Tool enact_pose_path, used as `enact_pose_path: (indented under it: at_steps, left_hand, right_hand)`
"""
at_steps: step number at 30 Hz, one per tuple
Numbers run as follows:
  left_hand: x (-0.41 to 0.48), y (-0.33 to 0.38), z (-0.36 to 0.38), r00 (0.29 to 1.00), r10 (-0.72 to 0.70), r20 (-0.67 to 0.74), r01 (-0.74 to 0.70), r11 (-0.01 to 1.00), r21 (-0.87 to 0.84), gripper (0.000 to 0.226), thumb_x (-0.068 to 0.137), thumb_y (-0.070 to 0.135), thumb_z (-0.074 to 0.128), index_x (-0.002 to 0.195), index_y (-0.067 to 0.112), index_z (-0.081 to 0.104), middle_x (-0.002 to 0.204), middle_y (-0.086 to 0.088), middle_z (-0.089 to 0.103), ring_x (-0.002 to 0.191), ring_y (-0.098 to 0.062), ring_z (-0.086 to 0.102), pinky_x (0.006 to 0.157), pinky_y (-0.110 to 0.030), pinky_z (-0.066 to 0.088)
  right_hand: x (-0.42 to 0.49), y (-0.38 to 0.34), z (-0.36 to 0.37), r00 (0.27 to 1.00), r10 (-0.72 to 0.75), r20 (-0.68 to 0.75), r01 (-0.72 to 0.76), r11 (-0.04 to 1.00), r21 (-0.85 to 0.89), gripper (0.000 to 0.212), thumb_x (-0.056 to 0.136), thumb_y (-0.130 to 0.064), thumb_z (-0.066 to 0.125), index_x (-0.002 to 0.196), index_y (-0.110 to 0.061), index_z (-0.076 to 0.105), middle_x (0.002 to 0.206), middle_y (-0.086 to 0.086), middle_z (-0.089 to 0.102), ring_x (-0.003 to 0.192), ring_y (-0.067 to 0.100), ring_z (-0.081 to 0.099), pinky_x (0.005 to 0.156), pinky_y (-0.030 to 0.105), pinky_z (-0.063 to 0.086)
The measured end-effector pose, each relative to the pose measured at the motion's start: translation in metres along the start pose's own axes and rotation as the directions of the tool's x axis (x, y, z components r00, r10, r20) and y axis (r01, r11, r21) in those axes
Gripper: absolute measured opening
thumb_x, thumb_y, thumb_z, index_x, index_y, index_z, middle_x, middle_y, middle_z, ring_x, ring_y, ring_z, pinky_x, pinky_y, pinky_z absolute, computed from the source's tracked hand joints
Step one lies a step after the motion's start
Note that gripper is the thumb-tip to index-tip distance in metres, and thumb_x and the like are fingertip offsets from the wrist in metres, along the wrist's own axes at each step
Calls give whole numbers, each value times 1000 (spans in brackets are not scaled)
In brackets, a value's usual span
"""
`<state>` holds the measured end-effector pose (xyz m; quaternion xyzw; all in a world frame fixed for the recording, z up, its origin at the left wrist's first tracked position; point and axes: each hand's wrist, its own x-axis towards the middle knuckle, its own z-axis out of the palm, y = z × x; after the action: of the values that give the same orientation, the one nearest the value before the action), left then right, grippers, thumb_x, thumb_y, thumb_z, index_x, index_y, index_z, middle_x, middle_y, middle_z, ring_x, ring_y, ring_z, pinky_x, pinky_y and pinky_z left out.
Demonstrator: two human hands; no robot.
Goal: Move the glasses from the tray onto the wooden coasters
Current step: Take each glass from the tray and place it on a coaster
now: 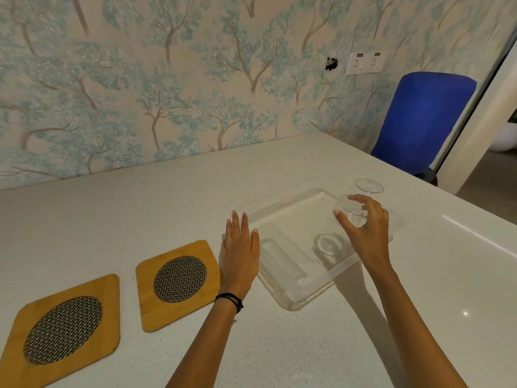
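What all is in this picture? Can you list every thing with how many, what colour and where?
glasses: two, clear; one gripped over the tray, the other at the tray's far right corner
tray: one, clear plastic, right of the coasters
wooden coasters: two, tan with grey mesh centres, on the counter's left; second nearest the camera
counter: one, white speckled
chair: one, blue, far right
wall socket: one, white, on the tree-patterned wallpaper
wristband: one, dark, left wrist
hands: two; left hand flat at the tray's left edge, right hand holding a glass
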<state>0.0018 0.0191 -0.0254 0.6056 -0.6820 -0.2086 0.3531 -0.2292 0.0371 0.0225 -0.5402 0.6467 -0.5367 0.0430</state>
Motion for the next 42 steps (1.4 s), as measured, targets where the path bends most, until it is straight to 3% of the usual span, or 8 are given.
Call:
enact_pose_path:
  at_steps: [11, 17, 22, 26, 32, 37, 40, 42]
  left_hand:
    - [0, 0, -1, 1000, 0, 6, 0, 1000, -15, 51, 99, 34, 23, 146, 24, 6, 158, -1, -7, 145, -18, -5, 120, -41, 4]
    - [-1, 1, 0, 1000, -4, -23, 4, 1000, -6, 51, 99, 34, 26, 146, 22, 11, 158, -9, -8, 145, -20, -4, 120, -43, 8]
    - [-2, 1, 0, 1000, -21, -14, 21, 1000, 0, 51, 99, 36, 25, 146, 25, 9, 158, -8, -8, 145, -20, -5, 120, -42, 6]
    - [-1, 0, 1, 1000, -25, -16, 25, 1000, 10, 51, 99, 35, 25, 146, 25, 9, 158, -8, -7, 145, -21, -5, 120, -41, 5]
    - [-3, 1, 1, 1000, -10, -23, 11, 999, 37, 50, 99, 33, 22, 146, 24, 8, 158, -10, -7, 145, -23, -4, 120, -40, 4]
    - [-2, 0, 1, 1000, 6, -25, -4, 997, 77, 50, 100, 31, 22, 147, 22, 7, 157, -12, -8, 145, -25, -4, 120, -41, 5]
    - [-2, 0, 1, 1000, 4, -23, -2, 997, 81, 50, 100, 31, 21, 147, 23, 6, 157, -12, -8, 145, -25, -4, 120, -42, 6]
    - [-2, 0, 1, 1000, 4, -23, -2, 996, 85, 50, 100, 31, 21, 147, 23, 6, 157, -12, -8, 145, -25, -5, 120, -42, 6]
  right_hand:
    - [-2, 1, 5, 998, -40, 58, 40, 999, -9, 39, 78, -29, 70, 112, -18, 56, 124, 9, 58, 113, 26, 50, 93, 30, 35]
    - [-5, -3, 1, 992, -47, 115, 52, 998, -38, 44, 80, -27, 68, 120, -17, 53, 136, 13, 47, 124, 29, 42, 95, 30, 33]
    - [-16, -27, 1, 970, -243, 7, 243, 970, -4, 30, 85, -21, 61, 115, -17, 56, 138, 12, 44, 128, 19, 37, 102, 22, 29]
    - [-31, -45, 15, 914, -322, 248, 295, 945, 140, 22, 88, -21, 55, 109, -20, 57, 126, -1, 50, 120, 9, 45, 101, 27, 38]
    - [-34, -49, 46, 721, -89, 687, 110, 994, 14, 32, 89, -30, 55, 120, -28, 50, 129, 0, 47, 114, 11, 46, 99, 29, 38]
    - [-21, -51, 64, 650, 67, 757, 47, 991, -128, 41, 87, -39, 55, 125, -27, 45, 126, 10, 53, 96, 16, 51, 86, 27, 39]
    - [-13, -52, 73, 609, 145, 780, 40, 976, -213, 51, 84, -46, 56, 128, -27, 40, 127, 12, 54, 101, 18, 51, 87, 29, 38]
    - [-9, -54, 80, 543, 214, 812, 5, 966, -258, 57, 82, -48, 58, 131, -26, 37, 128, 12, 53, 106, 23, 54, 84, 30, 42]
